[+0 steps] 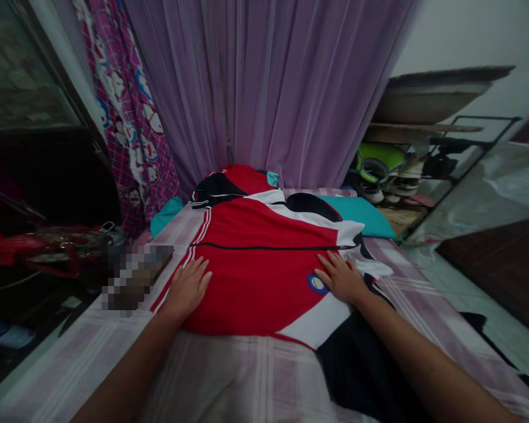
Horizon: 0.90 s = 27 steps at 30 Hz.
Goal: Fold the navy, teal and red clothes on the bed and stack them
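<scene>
A red, white and navy zip-up jacket (255, 276) lies spread out on a plaid sheet (229, 376), its collar toward the right and its striped hem toward the left. Its black zipper (268, 247) runs across the middle and looks closed. My left hand (189, 286) rests flat on the red cloth beside the hem, fingers stretched out. Near the collar, my right hand (341, 276) lies flat with fingers spread, next to a round blue badge (318, 284). A navy sleeve (357, 358) reaches toward me, partly under my right forearm.
Behind the jacket lies more folded red and navy clothing (242, 179). A teal pillow (357, 215) sits at the back right, before a shoe rack (462, 144). Purple curtains (264, 88) hang at the back. A blurred-out object (134, 282) lies at the left edge.
</scene>
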Each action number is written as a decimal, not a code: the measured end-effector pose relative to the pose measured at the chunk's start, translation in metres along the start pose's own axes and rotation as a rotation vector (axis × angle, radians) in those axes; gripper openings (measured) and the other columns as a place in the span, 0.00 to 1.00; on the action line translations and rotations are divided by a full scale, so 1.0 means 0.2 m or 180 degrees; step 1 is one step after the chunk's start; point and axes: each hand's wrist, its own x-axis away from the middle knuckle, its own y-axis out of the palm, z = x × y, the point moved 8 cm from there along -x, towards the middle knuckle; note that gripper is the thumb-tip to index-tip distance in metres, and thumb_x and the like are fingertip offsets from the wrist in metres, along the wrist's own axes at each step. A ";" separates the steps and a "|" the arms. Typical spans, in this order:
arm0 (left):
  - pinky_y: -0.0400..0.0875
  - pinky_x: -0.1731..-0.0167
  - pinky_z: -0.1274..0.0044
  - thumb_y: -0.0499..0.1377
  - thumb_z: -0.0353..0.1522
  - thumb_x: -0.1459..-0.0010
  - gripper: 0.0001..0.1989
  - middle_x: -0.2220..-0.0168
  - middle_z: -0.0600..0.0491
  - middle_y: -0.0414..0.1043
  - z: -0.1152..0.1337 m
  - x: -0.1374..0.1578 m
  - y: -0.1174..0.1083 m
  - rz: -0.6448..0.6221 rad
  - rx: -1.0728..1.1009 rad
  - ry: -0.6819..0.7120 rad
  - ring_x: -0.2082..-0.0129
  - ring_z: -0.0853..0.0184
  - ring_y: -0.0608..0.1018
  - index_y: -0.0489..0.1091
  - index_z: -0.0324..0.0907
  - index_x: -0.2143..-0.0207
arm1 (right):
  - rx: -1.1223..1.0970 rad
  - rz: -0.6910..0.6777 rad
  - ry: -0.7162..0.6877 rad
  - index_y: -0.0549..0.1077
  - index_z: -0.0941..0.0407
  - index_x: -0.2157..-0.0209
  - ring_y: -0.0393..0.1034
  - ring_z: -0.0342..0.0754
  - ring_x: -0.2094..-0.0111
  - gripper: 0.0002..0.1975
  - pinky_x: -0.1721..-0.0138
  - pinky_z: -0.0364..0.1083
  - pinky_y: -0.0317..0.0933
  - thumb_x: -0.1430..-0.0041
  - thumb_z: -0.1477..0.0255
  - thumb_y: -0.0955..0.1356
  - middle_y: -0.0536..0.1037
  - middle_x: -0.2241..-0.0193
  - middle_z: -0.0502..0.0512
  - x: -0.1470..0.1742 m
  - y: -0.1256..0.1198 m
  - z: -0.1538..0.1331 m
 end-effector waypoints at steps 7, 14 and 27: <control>0.63 0.42 0.68 0.43 0.35 0.35 0.25 0.41 0.39 0.69 -0.29 -0.03 -0.08 -0.0220 0.0027 -0.0733 0.42 0.58 0.72 0.65 0.36 0.41 | 0.0280 -0.0193 0.0540 0.62 0.58 0.37 0.53 0.59 0.34 0.27 0.41 0.64 0.53 0.32 0.62 0.55 0.59 0.34 0.66 0.02 0.07 0.15; 0.70 0.52 0.68 0.49 0.40 0.39 0.21 0.49 0.37 0.76 -0.46 -0.31 -0.06 -0.0742 0.0216 -0.1464 0.49 0.51 0.77 0.75 0.40 0.54 | -0.0268 -0.0057 0.0970 0.76 0.54 0.50 0.72 0.55 0.49 0.22 0.52 0.51 0.65 0.33 0.63 0.56 0.78 0.51 0.62 0.01 -0.10 0.23; 0.74 0.67 0.67 0.58 0.43 0.49 0.14 0.76 0.45 0.77 -0.56 -0.51 0.03 -0.0761 0.0885 -0.1665 0.66 0.51 0.80 0.70 0.43 0.80 | -0.0647 -0.0333 0.2105 0.78 0.57 0.52 0.74 0.64 0.54 0.24 0.58 0.55 0.66 0.42 0.56 0.64 0.79 0.53 0.68 -0.17 -0.03 0.68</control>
